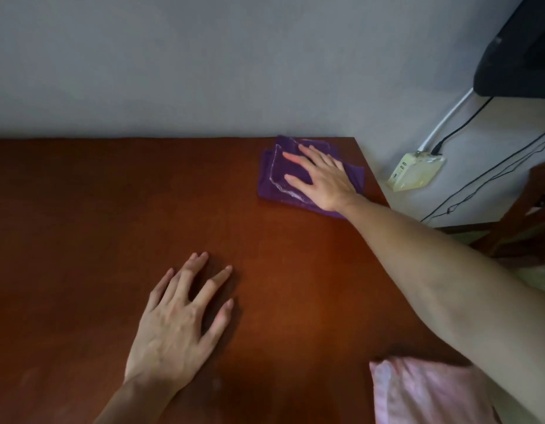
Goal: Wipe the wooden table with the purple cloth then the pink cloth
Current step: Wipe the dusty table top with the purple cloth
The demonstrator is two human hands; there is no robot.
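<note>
The wooden table (81, 209) is dark reddish-brown and fills most of the view. A folded purple cloth (272, 185) lies at its far right corner. My right hand (321, 175) rests flat on top of that cloth, fingers spread and pointing left, pressing it to the wood. My left hand (179, 319) lies palm down on the bare table near the front, fingers apart, holding nothing. A pink cloth (424, 393) sits at the near right edge of the table, partly under my right forearm.
A grey wall runs directly behind the table's far edge. Right of the table, a white power strip (415, 171) with cables lies on the floor. A dark object (519, 56) and a wooden chair frame (528, 215) stand at the far right.
</note>
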